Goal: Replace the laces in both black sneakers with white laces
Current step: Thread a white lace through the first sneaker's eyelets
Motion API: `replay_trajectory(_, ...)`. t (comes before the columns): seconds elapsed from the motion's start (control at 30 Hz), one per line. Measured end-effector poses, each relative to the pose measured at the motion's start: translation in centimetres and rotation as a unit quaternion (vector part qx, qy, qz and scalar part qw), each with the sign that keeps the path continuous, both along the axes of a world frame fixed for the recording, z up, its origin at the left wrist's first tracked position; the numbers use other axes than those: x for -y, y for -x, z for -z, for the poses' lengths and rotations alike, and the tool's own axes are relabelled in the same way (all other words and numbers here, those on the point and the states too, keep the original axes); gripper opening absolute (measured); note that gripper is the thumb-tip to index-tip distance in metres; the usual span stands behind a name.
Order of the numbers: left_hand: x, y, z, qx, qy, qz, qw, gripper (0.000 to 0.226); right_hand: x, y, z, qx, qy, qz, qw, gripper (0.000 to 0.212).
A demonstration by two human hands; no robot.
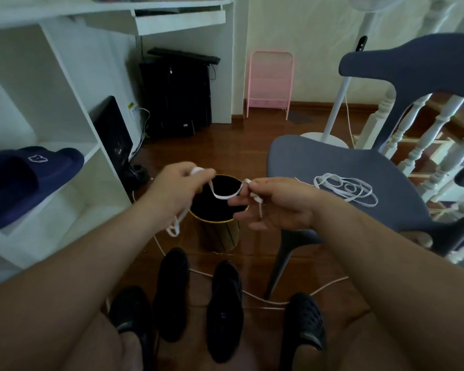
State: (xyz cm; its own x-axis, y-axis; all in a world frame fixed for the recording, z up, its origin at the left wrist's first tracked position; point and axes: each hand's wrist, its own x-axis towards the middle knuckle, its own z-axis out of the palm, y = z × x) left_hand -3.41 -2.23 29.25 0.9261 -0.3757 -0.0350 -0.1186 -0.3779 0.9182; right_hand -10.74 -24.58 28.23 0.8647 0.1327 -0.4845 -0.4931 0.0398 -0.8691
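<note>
Two hands hold one white lace [223,194] in the air above a round gold bin [220,231] with a dark inside. The left hand [176,187] pinches the lace between thumb and fingertips near its top, and a bunch of lace shows white at those fingertips. From there a flat, ribbon-like stretch sags in a shallow curve and runs roughly left to right across to the right hand [276,203], which pinches it between thumb and forefinger while the other fingers curl loosely below. A short end hangs down from the right hand's grip, and a longer tail drops from under the left hand, ending in a small loop beside the bin's rim.

A second white lace [346,190] lies in loose, overlapping coils on the seat of a grey-blue chair [332,162], to the right of the hands and apart from them.

On the wooden floor [252,156] just before the bin stand two black sneakers [198,298], side by side with a narrow gap between them. Their long axes run up and down the view, toes toward the bin and heels toward the person. Whether any lace sits in their eyelets cannot be told, as the uppers are too dark. Outside each sneaker is one of the person's feet in a black clog [304,319]. A thin pale cord [263,299] trails across the floor around the shoes.
</note>
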Motion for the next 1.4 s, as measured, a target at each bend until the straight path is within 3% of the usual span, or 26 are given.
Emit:
replay_trajectory(0.17,1.8,2.3,1.0,0.097,0.017,0.092,0.991,0.007,-2.2,-0.9,0.4,0.002,-0.102,0.049,0.994,0.044)
replay_trajectory(0.37,1.3,2.3,1.8,0.193,-0.003,0.083,0.978,0.021,-3.4,-1.5,0.4,0.015,-0.127,0.034,0.991,0.044)
replay_trajectory(0.5,1.1,2.0,2.1,0.202,-0.006,0.056,0.978,0.019,-3.9,-1.5,0.2,0.033,-0.074,0.032,0.996,0.039)
replay_trajectory(0.67,0.8,1.9,2.1,0.217,-0.049,0.036,0.974,0.006,-4.5,-0.9,-0.4,0.092,0.077,0.025,0.992,0.037)
replay_trajectory(0.77,0.6,1.6,2.2,0.211,-0.066,0.032,0.975,0.014,-4.3,-0.8,-0.6,0.172,0.213,0.078,0.959,0.032)
replay_trajectory(0.83,0.4,1.3,2.2,0.198,-0.071,0.015,0.978,0.019,-3.6,-0.7,-1.0,0.229,0.252,0.090,0.936,0.021)
replay_trajectory(0.9,0.3,1.2,2.1,0.186,-0.080,0.010,0.979,0.022,-3.3,-0.2,-1.8,0.257,0.255,0.039,0.931,0.007)
replay_trajectory(1.0,0.1,0.9,2.3,0.165,-0.100,0.030,0.981,0.022,-3.4,0.2,-1.7,0.282,0.330,-0.011,0.901,0.004)
replay_trajectory(1.1,0.3,1.1,2.0,0.088,-0.050,0.052,0.994,0.018,-3.5,-0.1,-1.2,0.268,0.333,0.007,0.904,0.005)
replay_trajectory(1.17,0.4,1.1,1.5,-0.038,0.051,0.032,0.997,0.015,-3.2,-0.1,-1.2,0.242,0.293,0.024,0.925,0.008)
replay_trajectory(1.23,0.3,1.0,1.1,-0.208,0.163,0.024,0.964,0.010,-3.0,0.1,-1.4,0.216,0.247,0.039,0.944,0.010)
replay_trajectory(1.3,0.4,0.7,1.3,-0.338,0.267,0.016,0.902,0.017,-3.1,0.0,-1.4,0.195,0.183,0.052,0.962,0.012)
replay_trajectory(1.33,0.4,0.6,1.4,-0.372,0.300,0.004,0.878,0.022,-3.2,0.0,-1.5,0.186,0.131,0.059,0.972,0.013)
replay_trajectory(1.4,0.7,0.7,1.5,-0.378,0.319,-0.010,0.869,0.023,-3.4,-0.2,-1.8,0.172,0.013,0.093,0.981,0.018)
